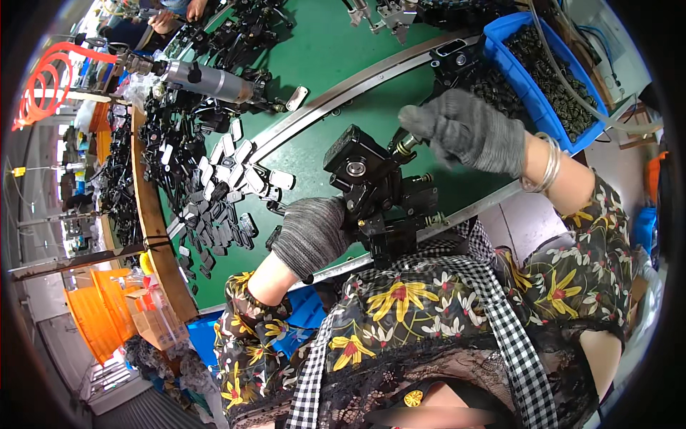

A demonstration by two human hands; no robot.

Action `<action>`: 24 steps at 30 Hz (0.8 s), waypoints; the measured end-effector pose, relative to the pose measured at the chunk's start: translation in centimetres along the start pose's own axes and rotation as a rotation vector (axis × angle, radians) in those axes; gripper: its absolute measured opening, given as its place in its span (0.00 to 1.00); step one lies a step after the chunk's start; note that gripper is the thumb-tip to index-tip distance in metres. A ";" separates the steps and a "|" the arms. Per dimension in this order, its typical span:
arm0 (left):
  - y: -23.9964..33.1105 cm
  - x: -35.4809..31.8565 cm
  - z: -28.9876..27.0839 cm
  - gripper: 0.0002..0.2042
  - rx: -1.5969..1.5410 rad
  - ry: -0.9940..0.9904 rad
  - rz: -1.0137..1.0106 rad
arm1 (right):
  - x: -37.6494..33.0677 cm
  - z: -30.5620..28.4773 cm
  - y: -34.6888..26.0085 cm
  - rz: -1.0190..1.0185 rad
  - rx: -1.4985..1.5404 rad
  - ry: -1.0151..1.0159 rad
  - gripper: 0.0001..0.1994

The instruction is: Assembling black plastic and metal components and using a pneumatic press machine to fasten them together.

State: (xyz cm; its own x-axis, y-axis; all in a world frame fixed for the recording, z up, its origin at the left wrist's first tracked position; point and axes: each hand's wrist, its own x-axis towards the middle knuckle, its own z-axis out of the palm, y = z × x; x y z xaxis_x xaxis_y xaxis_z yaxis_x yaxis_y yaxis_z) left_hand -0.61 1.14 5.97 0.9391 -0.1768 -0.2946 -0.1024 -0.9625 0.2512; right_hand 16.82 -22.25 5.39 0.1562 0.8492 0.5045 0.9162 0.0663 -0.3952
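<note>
Both my hands wear grey knit gloves. My left hand [312,234] grips the lower left side of a black metal assembly [371,189] that stands on the green work surface [314,64] near the front rail. My right hand [468,131] is above and to the right of the assembly, fingers curled near a brass-coloured fitting [405,145] at its top; whether it grips that fitting I cannot tell. Silver bangles ring my right wrist.
A pile of small black and silver flat parts [229,179] lies left of the assembly. A blue bin [529,86] of dark small parts sits at the upper right. A hanging silver power tool [207,80] is upper left. Another person's hands show at the top left. Orange crates [100,314] stand lower left.
</note>
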 end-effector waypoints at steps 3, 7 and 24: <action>-0.5 -1.2 -0.4 0.18 -0.018 -0.025 -0.037 | 2.1 -1.6 -2.5 0.178 -0.154 -0.172 0.29; -0.5 -1.6 0.5 0.13 -0.046 -0.082 -0.039 | 0.6 1.1 -1.9 0.334 0.279 -0.178 0.14; -17.3 -6.0 -4.8 0.08 -0.783 0.918 -0.534 | -6.1 4.0 -5.0 0.822 0.368 0.136 0.17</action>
State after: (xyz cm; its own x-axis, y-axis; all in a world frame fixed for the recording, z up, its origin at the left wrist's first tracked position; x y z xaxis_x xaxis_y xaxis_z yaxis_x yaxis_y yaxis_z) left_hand -2.92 19.81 7.81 0.7159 0.6865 0.1275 0.2720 -0.4424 0.8546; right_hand 9.83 -25.67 1.25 0.7713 0.6356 0.0323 0.3249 -0.3496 -0.8788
